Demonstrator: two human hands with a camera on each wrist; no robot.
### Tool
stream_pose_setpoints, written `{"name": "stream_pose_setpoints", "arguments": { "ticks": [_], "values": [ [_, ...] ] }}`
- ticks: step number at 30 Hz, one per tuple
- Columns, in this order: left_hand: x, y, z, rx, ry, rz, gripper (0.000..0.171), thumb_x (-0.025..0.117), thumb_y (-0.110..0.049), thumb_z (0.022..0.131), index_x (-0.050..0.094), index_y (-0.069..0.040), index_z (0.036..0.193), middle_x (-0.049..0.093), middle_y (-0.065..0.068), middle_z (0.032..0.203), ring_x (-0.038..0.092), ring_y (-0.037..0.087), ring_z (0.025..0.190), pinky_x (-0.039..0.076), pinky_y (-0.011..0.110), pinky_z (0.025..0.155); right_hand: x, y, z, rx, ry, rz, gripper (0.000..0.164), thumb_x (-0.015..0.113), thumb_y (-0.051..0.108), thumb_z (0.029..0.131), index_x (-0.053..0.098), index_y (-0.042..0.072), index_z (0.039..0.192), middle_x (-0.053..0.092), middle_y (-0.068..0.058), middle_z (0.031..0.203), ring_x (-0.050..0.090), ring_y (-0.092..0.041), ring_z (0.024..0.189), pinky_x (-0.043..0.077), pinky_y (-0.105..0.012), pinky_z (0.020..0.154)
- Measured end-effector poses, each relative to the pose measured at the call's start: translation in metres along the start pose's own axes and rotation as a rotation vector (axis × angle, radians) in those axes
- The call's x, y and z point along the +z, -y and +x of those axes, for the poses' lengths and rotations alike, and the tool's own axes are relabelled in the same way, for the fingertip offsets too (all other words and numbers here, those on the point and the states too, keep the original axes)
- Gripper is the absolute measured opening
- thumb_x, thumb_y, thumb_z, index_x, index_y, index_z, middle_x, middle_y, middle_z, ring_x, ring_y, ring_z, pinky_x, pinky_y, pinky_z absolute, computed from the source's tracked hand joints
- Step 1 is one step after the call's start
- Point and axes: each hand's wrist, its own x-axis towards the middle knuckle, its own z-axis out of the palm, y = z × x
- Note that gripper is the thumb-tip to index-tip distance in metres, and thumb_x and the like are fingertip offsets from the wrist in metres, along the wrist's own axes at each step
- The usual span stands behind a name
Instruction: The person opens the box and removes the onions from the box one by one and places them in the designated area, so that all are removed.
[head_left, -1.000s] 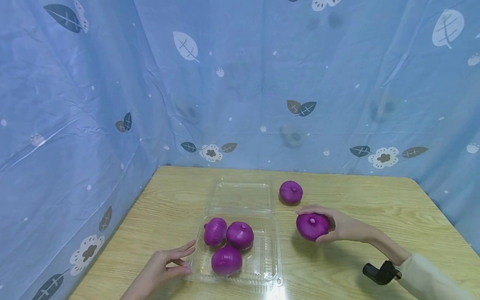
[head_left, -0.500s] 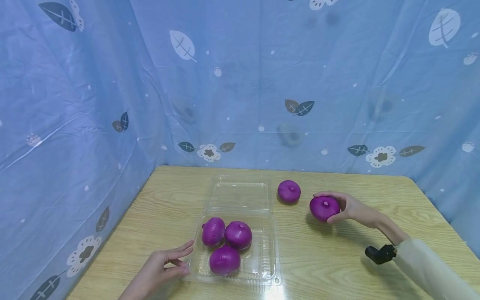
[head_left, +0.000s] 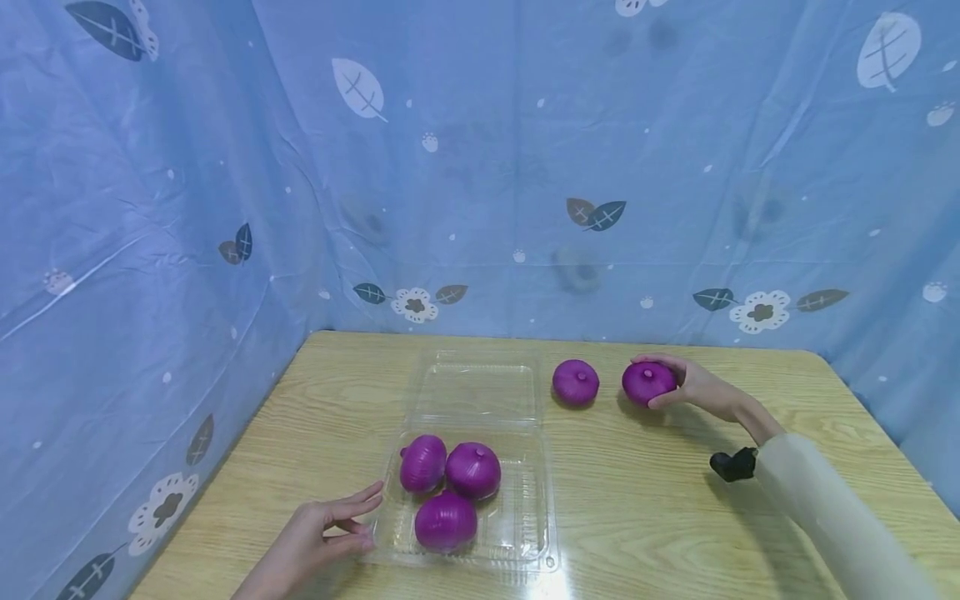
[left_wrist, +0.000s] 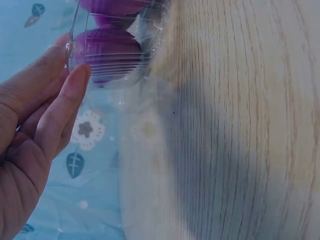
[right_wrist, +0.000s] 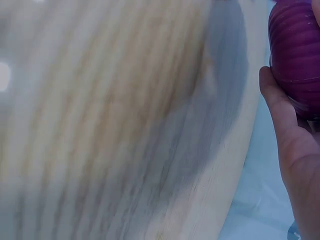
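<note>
A purple onion (head_left: 648, 384) is gripped by my right hand (head_left: 693, 390) at the back right of the table, thumb on its near side and fingers over the far side. The right wrist view shows the same onion (right_wrist: 297, 55) against the palm and thumb (right_wrist: 280, 100). My left hand (head_left: 318, 533) pinches the left rim of a clear plastic clamshell box (head_left: 525, 508), whose lid (head_left: 480, 387) lies folded back. In the left wrist view the thumb (left_wrist: 75, 82) is at the rim. Three purple onions (head_left: 446, 522) sit in the left part of the box's tray.
Another purple onion (head_left: 576, 382) stands on the wooden table (head_left: 637, 517), between the lid and my right hand. A blue patterned curtain (head_left: 480, 167) hangs behind and beside the table. A black device (head_left: 733, 465) is strapped at my right wrist.
My right hand has carried its onion away from me and slightly right, to beside the loose onion at the back. The left hand stays at the box rim.
</note>
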Motion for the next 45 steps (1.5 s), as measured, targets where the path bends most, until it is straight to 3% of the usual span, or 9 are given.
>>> {"name": "stream_pose_setpoints", "arguments": {
  "ticks": [7, 10, 19, 31, 39, 45],
  "values": [
    [0.0, 0.0, -0.001, 0.0, -0.014, 0.0, 0.049, 0.071, -0.013, 0.085, 0.056, 0.011, 0.124, 0.053, 0.03, 0.127, 0.065, 0.004, 0.079, 0.055, 0.024, 0.062, -0.002, -0.006, 0.009, 0.021, -0.012, 0.009, 0.08, 0.079, 0.008, 0.077, 0.036, 0.0, 0.144, 0.033, -0.027, 0.146, 0.042, -0.042, 0.125, 0.045, -0.026, 0.091],
    [0.001, 0.001, 0.0, -0.012, -0.01, -0.008, 0.049, 0.071, -0.012, 0.085, 0.055, 0.013, 0.124, 0.051, 0.031, 0.127, 0.065, 0.005, 0.08, 0.056, 0.024, 0.062, -0.002, -0.009, 0.011, 0.032, -0.026, 0.009, 0.08, 0.079, 0.009, 0.077, 0.036, 0.001, 0.144, 0.033, -0.027, 0.146, 0.038, -0.046, 0.126, 0.044, -0.027, 0.093],
    [0.002, -0.008, -0.001, -0.17, 0.025, -0.118, 0.048, 0.067, -0.014, 0.089, 0.052, 0.015, 0.125, 0.043, 0.036, 0.132, 0.065, 0.005, 0.083, 0.057, 0.03, 0.073, -0.002, -0.015, 0.018, 0.059, -0.048, 0.004, 0.083, 0.08, 0.012, 0.076, 0.035, 0.003, 0.145, 0.029, -0.026, 0.148, 0.035, -0.047, 0.129, 0.042, -0.024, 0.093],
    [0.003, -0.006, -0.003, -0.151, 0.015, -0.092, 0.048, 0.068, -0.015, 0.089, 0.054, 0.015, 0.124, 0.046, 0.035, 0.13, 0.064, 0.005, 0.084, 0.058, 0.031, 0.072, 0.003, -0.017, 0.03, 0.061, -0.062, -0.002, 0.086, 0.08, 0.01, 0.076, 0.033, 0.007, 0.148, 0.029, -0.024, 0.15, 0.035, -0.044, 0.129, 0.035, -0.048, 0.103],
    [0.002, -0.008, -0.002, -0.162, 0.014, -0.115, 0.05, 0.068, -0.015, 0.089, 0.052, 0.015, 0.125, 0.045, 0.035, 0.131, 0.064, 0.005, 0.083, 0.057, 0.028, 0.073, -0.002, -0.021, 0.029, 0.035, -0.029, -0.038, 0.086, 0.08, 0.01, 0.075, 0.033, 0.005, 0.147, 0.029, -0.026, 0.148, 0.034, -0.045, 0.13, 0.036, -0.044, 0.102],
    [0.001, -0.009, -0.002, -0.145, 0.014, -0.126, 0.051, 0.068, -0.014, 0.088, 0.05, 0.016, 0.126, 0.045, 0.035, 0.13, 0.063, 0.005, 0.083, 0.056, 0.024, 0.074, -0.008, -0.018, 0.026, 0.04, 0.036, -0.039, 0.084, 0.077, 0.009, 0.079, 0.029, 0.001, 0.147, 0.026, -0.029, 0.149, 0.032, -0.048, 0.129, 0.035, -0.053, 0.103]
  ]
}}
